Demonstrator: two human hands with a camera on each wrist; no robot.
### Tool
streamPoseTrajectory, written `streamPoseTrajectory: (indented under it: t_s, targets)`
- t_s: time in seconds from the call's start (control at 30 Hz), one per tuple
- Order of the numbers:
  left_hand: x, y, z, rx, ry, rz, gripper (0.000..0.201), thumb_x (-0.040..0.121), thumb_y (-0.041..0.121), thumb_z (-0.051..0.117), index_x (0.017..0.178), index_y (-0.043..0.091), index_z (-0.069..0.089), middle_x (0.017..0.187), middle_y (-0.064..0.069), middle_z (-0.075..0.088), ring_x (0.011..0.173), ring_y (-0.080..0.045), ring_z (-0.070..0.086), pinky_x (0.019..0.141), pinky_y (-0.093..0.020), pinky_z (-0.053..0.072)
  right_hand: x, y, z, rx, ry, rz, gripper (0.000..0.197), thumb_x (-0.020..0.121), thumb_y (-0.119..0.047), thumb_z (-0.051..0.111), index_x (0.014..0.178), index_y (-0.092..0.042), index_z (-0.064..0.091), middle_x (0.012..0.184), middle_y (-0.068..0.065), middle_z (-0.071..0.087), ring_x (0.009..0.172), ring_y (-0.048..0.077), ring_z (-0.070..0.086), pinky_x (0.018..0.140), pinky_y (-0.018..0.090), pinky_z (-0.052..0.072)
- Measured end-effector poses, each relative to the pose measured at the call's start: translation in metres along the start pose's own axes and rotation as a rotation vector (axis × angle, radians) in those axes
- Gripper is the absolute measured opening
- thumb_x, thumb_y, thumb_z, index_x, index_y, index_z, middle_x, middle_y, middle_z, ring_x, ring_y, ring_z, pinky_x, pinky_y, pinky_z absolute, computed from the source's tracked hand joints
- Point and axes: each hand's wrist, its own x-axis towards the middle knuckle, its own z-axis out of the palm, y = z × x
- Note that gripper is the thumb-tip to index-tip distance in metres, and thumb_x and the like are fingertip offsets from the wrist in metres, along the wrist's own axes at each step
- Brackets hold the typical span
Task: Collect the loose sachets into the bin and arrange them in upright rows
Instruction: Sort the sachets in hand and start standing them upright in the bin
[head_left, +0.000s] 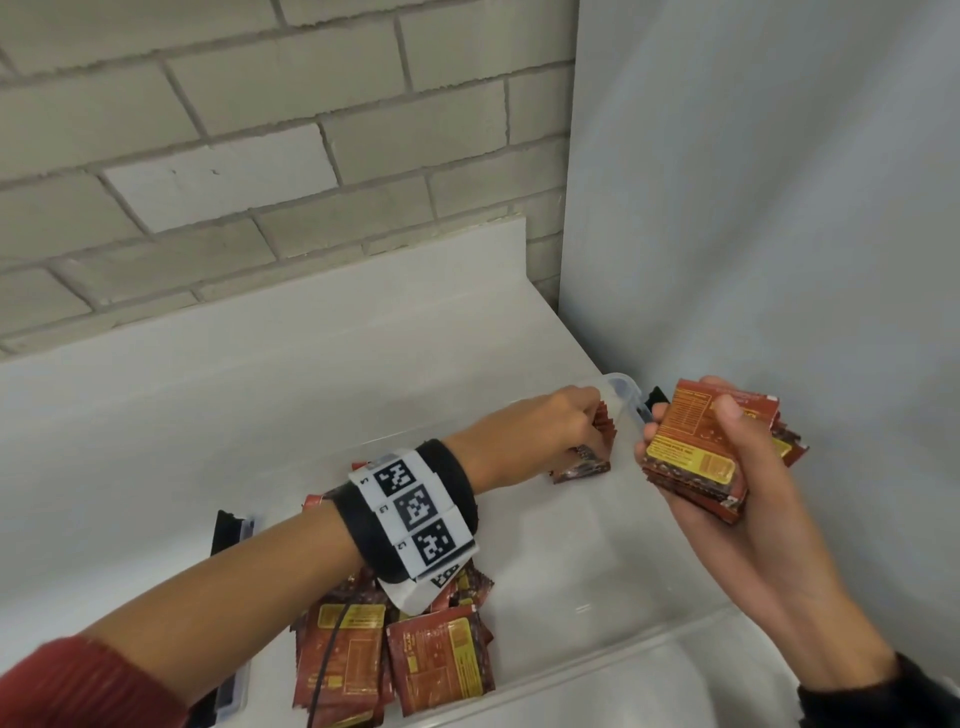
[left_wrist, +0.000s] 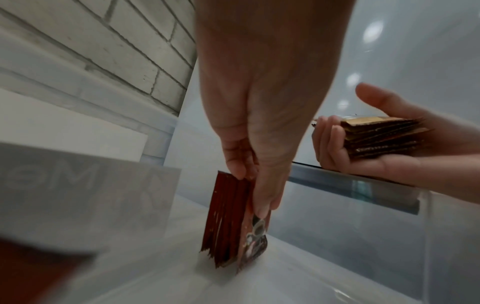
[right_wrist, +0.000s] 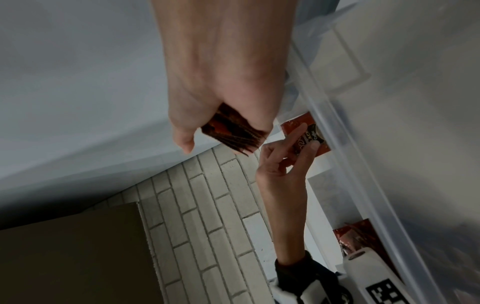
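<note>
Left hand (head_left: 540, 431) gripping upright sachets (left_wrist: 231, 222) at bin's (head_left: 618, 387) far corner; right hand (head_left: 727, 467) curled round a stack (head_left: 701, 457) beside bin's right edge.

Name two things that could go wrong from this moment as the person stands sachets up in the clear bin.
1. The upright bundle stands on the bin floor with only the left hand steadying it; no wall visibly props it, so it may topple once released.
2. The right hand holds a thick stack beside the bin with edges already fanned out; sachets could slip from that grip.
</note>
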Motion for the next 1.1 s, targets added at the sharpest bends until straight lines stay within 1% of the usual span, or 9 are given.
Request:
streamPoseTrajectory:
  t_s: [0.13,0.2,0.3,0.5,0.6,0.73,0.83,0.97,1.1]
  targets:
    - [0.000,-0.002,0.002,0.017,0.037,0.027,0.028,0.085,0.003,0.063,0.111,0.011,0.072,0.098,-0.011,0.048,0.096,-0.027,0.048,0.067,-0.023,0.028,-0.002,-0.002,0.000,0.037,-0.025,0.009,0.020,0.077,-0.023,0.052,0.089,-0.019,0.067,0.085,0.011,0.067,0.074,0.019,0.067,0.089,0.035,0.050]
    - [0.001,-0.003,0.005,0.032,0.054,0.037,0.028,0.085,0.004,0.065,0.110,0.012,0.072,0.095,-0.007,0.044,0.095,-0.027,0.048,0.066,-0.025,0.029,-0.003,-0.002,-0.001,0.047,-0.040,0.016,0.021,0.076,-0.020,0.051,0.087,-0.018,0.070,0.085,0.012,0.067,0.075,0.020,0.067,0.090,0.035,0.050]
    - [0.002,-0.005,0.009,0.047,0.083,0.056,0.026,0.085,0.006,0.066,0.109,0.012,0.073,0.091,0.001,0.032,0.093,-0.025,0.047,0.064,-0.025,0.029,-0.003,-0.003,-0.002,0.004,-0.050,0.021,0.025,0.076,-0.016,0.051,0.098,-0.017,0.063,0.088,0.012,0.068,0.080,0.022,0.067,0.090,0.036,0.050]
    - [0.003,-0.010,0.012,0.019,0.114,0.090,0.022,0.087,0.007,0.064,0.107,0.011,0.073,0.090,-0.003,0.037,0.089,-0.019,0.042,0.066,-0.018,0.025,0.000,-0.001,-0.006,-0.050,-0.066,0.027,0.035,0.078,-0.012,0.051,0.112,-0.016,0.059,0.104,0.017,0.068,0.101,0.029,0.065,0.097,0.039,0.047]
    - [0.002,-0.013,0.008,-0.081,0.128,0.050,0.021,0.089,0.009,0.062,0.108,0.008,0.071,0.090,0.000,0.036,0.087,-0.013,0.040,0.069,-0.015,0.027,0.001,0.000,-0.007,-0.102,-0.052,0.013,0.038,0.077,-0.011,0.054,0.113,-0.019,0.061,0.110,0.015,0.068,0.104,0.028,0.065,0.093,0.037,0.049]
    - [-0.001,-0.012,-0.014,-0.255,0.202,-0.033,0.025,0.097,0.021,0.052,0.111,0.009,0.069,0.094,-0.003,0.054,0.079,-0.006,0.049,0.074,-0.018,0.039,0.002,0.001,-0.008,-0.149,-0.063,0.007,0.037,0.079,-0.009,0.055,0.114,-0.020,0.062,0.107,0.008,0.071,0.095,0.020,0.069,0.085,0.031,0.053]
    - [-0.006,-0.004,-0.029,-0.446,0.300,-0.072,0.033,0.099,0.030,0.046,0.107,0.008,0.068,0.094,-0.008,0.066,0.085,-0.015,0.061,0.078,-0.028,0.048,0.002,0.001,-0.008,-0.177,-0.085,0.013,0.038,0.080,-0.011,0.056,0.116,-0.021,0.062,0.105,0.006,0.071,0.093,0.018,0.070,0.081,0.029,0.056]
    - [-0.015,0.011,-0.039,-0.784,0.243,-0.091,0.022,0.093,0.024,0.060,0.110,0.011,0.067,0.101,-0.006,0.069,0.092,-0.013,0.065,0.086,-0.036,0.053,0.003,0.001,-0.009,-0.203,-0.120,0.046,0.046,0.083,-0.015,0.056,0.129,-0.014,0.056,0.117,0.010,0.068,0.104,0.022,0.067,0.084,0.030,0.056]
    - [-0.018,0.016,-0.042,-0.896,0.246,-0.092,0.029,0.083,0.011,0.072,0.111,0.008,0.064,0.099,-0.012,0.068,0.087,-0.017,0.061,0.082,-0.040,0.051,0.002,0.001,-0.007,-0.231,-0.175,0.067,0.046,0.089,-0.023,0.052,0.134,-0.012,0.053,0.127,0.009,0.063,0.117,0.024,0.061,0.095,0.037,0.050]
